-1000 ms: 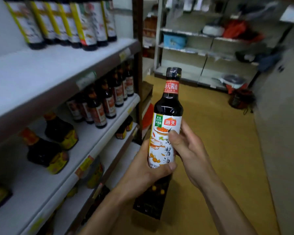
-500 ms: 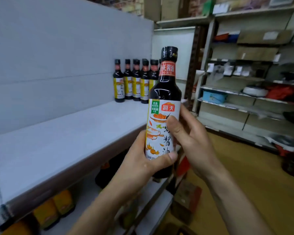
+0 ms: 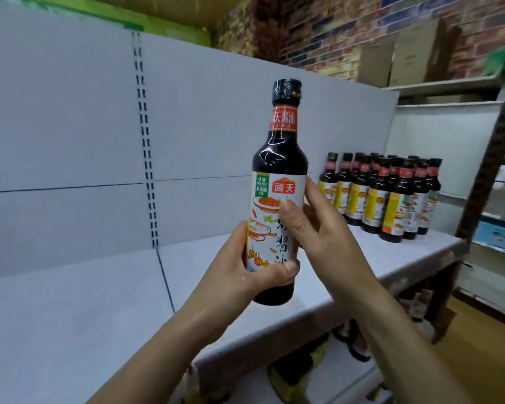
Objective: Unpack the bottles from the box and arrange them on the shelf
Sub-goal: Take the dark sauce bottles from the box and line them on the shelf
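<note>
A dark soy sauce bottle (image 3: 279,176) with a white and orange label and a black cap stands upright in both my hands, in front of the white top shelf (image 3: 105,301). My left hand (image 3: 242,275) grips its lower part, thumb across the label's bottom. My right hand (image 3: 318,228) holds the label's right side, thumb on the front. A group of several like bottles (image 3: 382,196) stands at the shelf's right end. The box is out of view.
The shelf's white back panel (image 3: 70,141) rises behind the bottle. A dark upright post (image 3: 487,170) bounds the shelf on the right. Lower shelves hold more bottles (image 3: 350,342). Cardboard boxes (image 3: 414,53) sit high at the back right.
The view has swung up from the lower shelves and floor to the top shelf. The bottle has risen with both hands still holding it, and the bottle group now lies to its right.
</note>
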Demonstrator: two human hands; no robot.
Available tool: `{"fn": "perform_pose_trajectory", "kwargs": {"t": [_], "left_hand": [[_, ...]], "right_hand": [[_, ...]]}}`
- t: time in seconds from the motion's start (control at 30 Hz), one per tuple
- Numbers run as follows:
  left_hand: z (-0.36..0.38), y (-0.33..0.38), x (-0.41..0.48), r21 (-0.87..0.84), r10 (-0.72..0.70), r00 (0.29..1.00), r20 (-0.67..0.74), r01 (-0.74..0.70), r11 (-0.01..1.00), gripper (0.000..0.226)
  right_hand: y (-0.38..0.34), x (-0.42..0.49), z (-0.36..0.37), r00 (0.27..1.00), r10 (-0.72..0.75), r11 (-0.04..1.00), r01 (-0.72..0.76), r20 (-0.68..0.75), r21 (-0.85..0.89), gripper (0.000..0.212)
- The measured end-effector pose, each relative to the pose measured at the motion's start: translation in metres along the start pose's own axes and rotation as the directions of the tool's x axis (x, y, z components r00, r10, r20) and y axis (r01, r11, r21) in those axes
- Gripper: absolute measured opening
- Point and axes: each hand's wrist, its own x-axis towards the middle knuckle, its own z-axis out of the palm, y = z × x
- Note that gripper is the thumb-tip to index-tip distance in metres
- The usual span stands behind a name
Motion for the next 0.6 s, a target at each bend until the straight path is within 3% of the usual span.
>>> {"fn": "perform_pose_trajectory", "kwargs": {"t": [0.27, 0.6], "left_hand": [[-0.098, -0.01, -0.021, 0.069, -0.085, 0.971, -0.226, 0.102, 0.992, 0.062], [-0.177, -0.031, -0.023, 0.087, -0.164, 0.924, -0.346, 0.206, 0.975, 0.064]], "right_hand": [[0.037, 0.05, 0.097, 0.981, 0.017, 0.994, -0.038, 0.192, 0.105, 0.054], [0.088, 0.098, 0.176, 0.942, 0.032, 0.979, -0.097, 0.334, 0.18, 0.072]]}}
